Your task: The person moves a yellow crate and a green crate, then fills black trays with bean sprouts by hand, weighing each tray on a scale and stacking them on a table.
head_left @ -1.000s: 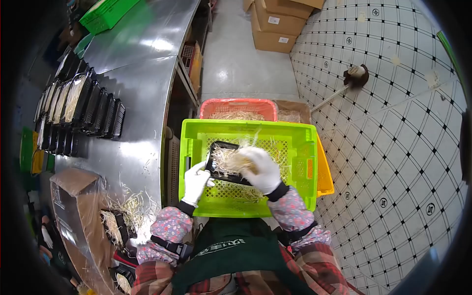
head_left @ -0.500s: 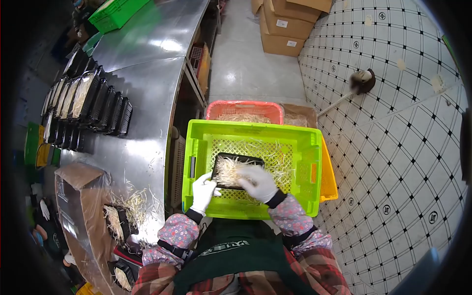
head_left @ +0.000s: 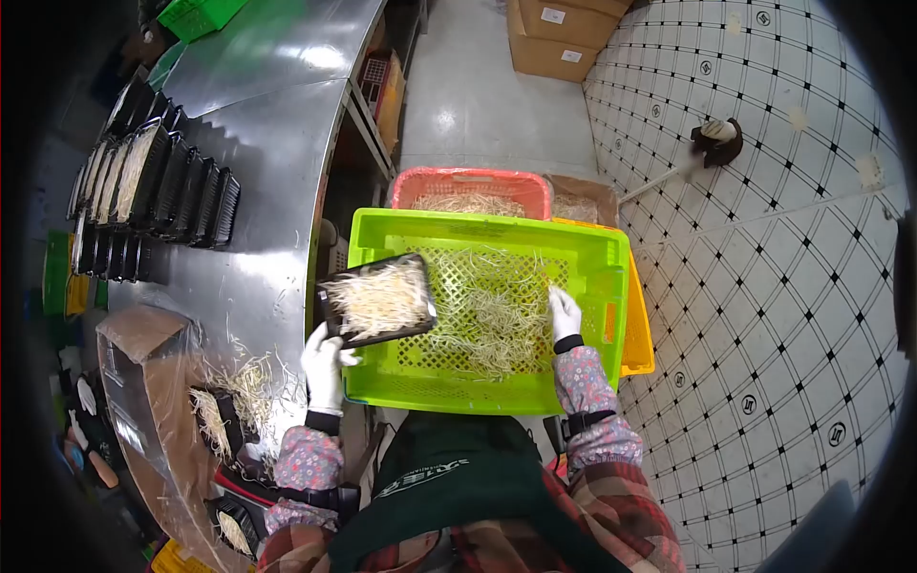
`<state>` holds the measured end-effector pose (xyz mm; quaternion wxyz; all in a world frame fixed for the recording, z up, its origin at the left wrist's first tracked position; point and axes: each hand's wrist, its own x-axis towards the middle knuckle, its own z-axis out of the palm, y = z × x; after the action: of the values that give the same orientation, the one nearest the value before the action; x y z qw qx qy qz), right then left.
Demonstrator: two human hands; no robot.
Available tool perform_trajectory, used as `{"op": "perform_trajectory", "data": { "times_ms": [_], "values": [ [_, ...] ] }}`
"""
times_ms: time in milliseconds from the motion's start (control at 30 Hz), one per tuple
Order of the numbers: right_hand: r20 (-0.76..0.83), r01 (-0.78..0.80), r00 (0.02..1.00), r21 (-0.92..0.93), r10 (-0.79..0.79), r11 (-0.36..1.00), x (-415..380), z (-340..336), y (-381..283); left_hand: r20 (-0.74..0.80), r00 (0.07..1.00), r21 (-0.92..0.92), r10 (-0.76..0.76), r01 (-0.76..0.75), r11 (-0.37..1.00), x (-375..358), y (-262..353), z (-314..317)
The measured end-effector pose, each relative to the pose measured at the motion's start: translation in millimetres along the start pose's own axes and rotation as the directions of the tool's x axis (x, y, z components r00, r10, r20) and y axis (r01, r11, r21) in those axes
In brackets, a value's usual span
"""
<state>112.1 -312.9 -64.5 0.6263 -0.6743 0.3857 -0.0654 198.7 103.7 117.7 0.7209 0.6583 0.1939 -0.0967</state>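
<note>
My left hand (head_left: 326,368), in a white glove, grips the near left corner of a black plastic tray (head_left: 395,334) heaped with pale bean sprouts (head_left: 382,298). The tray is tilted and held over the left wall of a bright green crate (head_left: 535,224). Over the right side of that crate is my white-gloved right hand (head_left: 565,315), its fingers drawn together; what they hold, if anything, is too small to make out. Loose sprouts (head_left: 497,325) lie scattered across the crate's slotted floor between my hands.
A steel table (head_left: 267,124) along the left carries stacked filled black trays (head_left: 158,191), loose sprouts (head_left: 250,396) and a plastic-wrapped carton (head_left: 143,334). Behind the green crate is a red basket (head_left: 406,186) of sprouts; a yellow crate (head_left: 640,334) sticks out at right. Cardboard boxes (head_left: 559,43) stand farther off.
My left hand has lifted the tray from the crate's middle up and left, tilting it. My right hand has left the tray and moved to the crate's right side.
</note>
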Motion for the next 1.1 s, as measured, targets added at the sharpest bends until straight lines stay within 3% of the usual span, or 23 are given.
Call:
{"op": "perform_trajectory", "data": {
  "times_ms": [33,67,100,167,233,300,367,433,467,500,567,600,667,733,800,833,900,967,1033,1067,1100],
  "values": [
    [-0.102,0.027,0.993,-0.290,-0.059,0.957,26,-15,88,-0.035,0.999,0.024,0.020,-0.019,1.000,3,-2,-17],
    [-0.200,-0.216,0.970,-0.467,0.136,0.857,15,-11,120,-0.071,0.997,0.008,0.039,-0.038,0.999,2,1,-25],
    [-0.329,-0.439,0.897,-0.597,0.294,0.671,2,1,138,-0.107,0.993,-0.006,0.056,-0.057,0.998,0,4,-32],
    [-0.283,-0.511,0.832,-0.728,0.478,0.457,-26,63,149,-0.160,0.987,-0.071,0.011,-0.022,0.997,2,-3,-53],
    [-0.081,-0.494,0.806,-0.639,0.586,0.590,-70,113,58,-0.217,0.976,-0.099,-0.004,-0.018,0.995,-7,-7,-57],
    [0.178,-0.295,0.911,-0.351,0.373,0.889,-70,146,66,-0.277,0.961,-0.123,-0.019,-0.016,0.992,-12,-7,-62],
    [0.279,-0.124,0.930,-0.374,0.239,0.919,-39,140,27,-0.291,0.956,-0.134,-0.033,-0.007,0.991,-18,-5,-65],
    [0.330,-0.033,0.934,-0.293,0.134,0.955,27,123,38,-0.325,0.946,-0.114,-0.015,-0.023,0.993,-22,-6,-69],
    [0.273,0.004,0.956,-0.369,0.104,0.929,52,113,19,-0.319,0.948,-0.099,-0.004,-0.029,0.995,-23,-10,-75],
    [0.215,0.033,0.974,-0.443,0.071,0.896,70,108,3,-0.331,0.944,-0.098,-0.007,-0.027,0.995,-25,-14,-78],
    [0.090,0.046,0.994,-0.845,0.056,0.533,85,115,-21,-0.378,0.926,-0.144,-0.004,-0.054,0.988,-30,-15,-75],
    [0.066,0.009,0.992,-0.886,0.107,0.464,77,124,-23,-0.389,0.921,-0.140,-0.012,-0.046,0.989,-34,-14,-71],
    [0.146,0.046,0.974,-0.879,0.176,0.474,27,147,-35,-0.379,0.925,-0.173,0.005,-0.076,0.982,-38,-12,-63],
    [0.369,0.313,0.906,-0.914,0.207,0.259,-29,165,-26,-0.388,0.921,-0.128,0.003,-0.057,0.990,-38,-21,-65],
    [0.633,0.621,0.731,-0.772,0.255,0.137,-77,156,-25,-0.394,0.919,-0.100,-0.006,-0.037,0.994,-40,-21,-59],
    [0.632,0.621,0.731,-0.772,0.255,0.134,-83,147,-7,-0.394,0.919,-0.103,-0.008,-0.035,0.994,-39,-21,-60],
    [0.813,0.839,0.532,-0.543,0.236,-0.020,-77,123,33,-0.335,0.942,-0.056,0.009,-0.030,0.998,-38,-24,-63],
    [0.821,0.827,0.545,-0.560,0.171,0.053,-62,92,20,-0.325,0.946,-0.067,-0.008,-0.014,0.998,-37,-23,-57],
    [0.813,0.777,0.575,-0.579,0.095,0.248,-36,66,40,-0.308,0.951,-0.078,-0.024,0.000,0.997,-34,-20,-47],
    [0.809,0.774,0.581,-0.584,0.093,0.246,-25,53,47,-0.292,0.956,-0.076,-0.041,0.019,0.997,-33,-17,-41],
    [0.741,0.685,0.671,-0.626,0.011,0.373,-15,42,53,-0.277,0.959,-0.073,-0.057,0.038,0.997,-34,-12,-33]
  ]
}}
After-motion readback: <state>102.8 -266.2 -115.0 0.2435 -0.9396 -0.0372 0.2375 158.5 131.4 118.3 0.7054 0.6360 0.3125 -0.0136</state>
